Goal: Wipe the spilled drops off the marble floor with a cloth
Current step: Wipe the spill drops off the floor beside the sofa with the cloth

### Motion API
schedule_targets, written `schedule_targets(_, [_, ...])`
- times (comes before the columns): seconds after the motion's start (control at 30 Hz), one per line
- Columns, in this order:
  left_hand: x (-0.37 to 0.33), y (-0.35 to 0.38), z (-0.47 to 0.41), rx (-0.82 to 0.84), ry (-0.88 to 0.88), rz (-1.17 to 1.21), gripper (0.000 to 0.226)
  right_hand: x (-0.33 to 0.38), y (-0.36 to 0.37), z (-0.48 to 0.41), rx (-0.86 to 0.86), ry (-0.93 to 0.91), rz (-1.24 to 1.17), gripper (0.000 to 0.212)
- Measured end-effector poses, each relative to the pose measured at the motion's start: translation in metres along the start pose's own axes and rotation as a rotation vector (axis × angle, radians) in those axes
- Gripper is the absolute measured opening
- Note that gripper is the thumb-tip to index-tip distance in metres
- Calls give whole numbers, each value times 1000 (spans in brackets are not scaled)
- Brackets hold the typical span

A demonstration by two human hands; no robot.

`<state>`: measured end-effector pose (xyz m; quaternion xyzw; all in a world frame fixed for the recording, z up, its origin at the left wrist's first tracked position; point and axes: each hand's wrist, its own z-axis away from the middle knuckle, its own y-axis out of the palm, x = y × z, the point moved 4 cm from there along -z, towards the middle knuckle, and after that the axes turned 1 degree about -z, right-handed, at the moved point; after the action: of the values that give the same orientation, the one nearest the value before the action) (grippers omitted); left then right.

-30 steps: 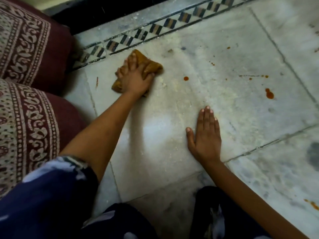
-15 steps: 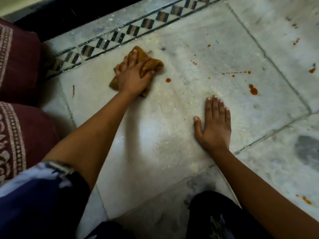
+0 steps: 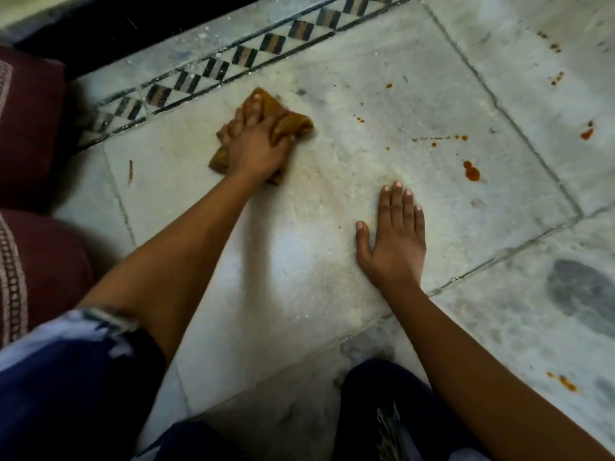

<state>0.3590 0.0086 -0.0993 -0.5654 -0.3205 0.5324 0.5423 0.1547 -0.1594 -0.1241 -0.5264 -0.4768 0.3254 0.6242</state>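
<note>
A crumpled brown-orange cloth (image 3: 293,123) lies on the pale marble floor (image 3: 299,254) near the patterned border. My left hand (image 3: 254,144) presses down on it, fingers over the cloth and thumb round its right side. My right hand (image 3: 396,241) lies flat on the floor to the lower right, fingers together, holding nothing. Several red-orange drops dot the slab to the right: a large double drop (image 3: 471,171), a thin streak with small dots (image 3: 439,138), and a tiny pair (image 3: 360,119). A red streak (image 3: 130,169) lies left of the cloth.
Maroon patterned cushions (image 3: 30,134) line the left edge. A black-and-white diamond inlay border (image 3: 233,63) runs along the far side, with a dark gap behind it. More drops sit on neighbouring slabs, one far right (image 3: 586,133) and one lower right (image 3: 565,382). My knees fill the bottom.
My left hand slid the cloth to the right over the single drop that lay just beside it; that drop no longer shows. The view shifted leftward. My right hand stayed flat.
</note>
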Motion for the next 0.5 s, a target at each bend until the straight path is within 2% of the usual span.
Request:
schedule_targets(0.07, [-35,10,-6,89,96,-33,54,0,-1,0,0,3,-10,70])
schedule_targets(0.13, [-56,22,17,170,282,-79,59,0,-1,0,-4,5,-15,70])
schedule_targets(0.2, [-49,21,53,219,459,-92,65,0,-1,-1,8,9,-28,70])
schedule_targets(0.27, [-22,11,83,243,546,-107,68,0,-3,0,15,6,-45,70])
schedule_targets(0.33, [13,-2,84,249,465,-148,69,2,-2,-1,27,16,-54,69])
schedule_targets(0.4, [41,-13,58,248,307,-197,69,4,-4,0,52,10,-72,69])
schedule_targets(0.5, [43,-19,8,295,124,-114,60,4,-6,0,61,9,-66,69])
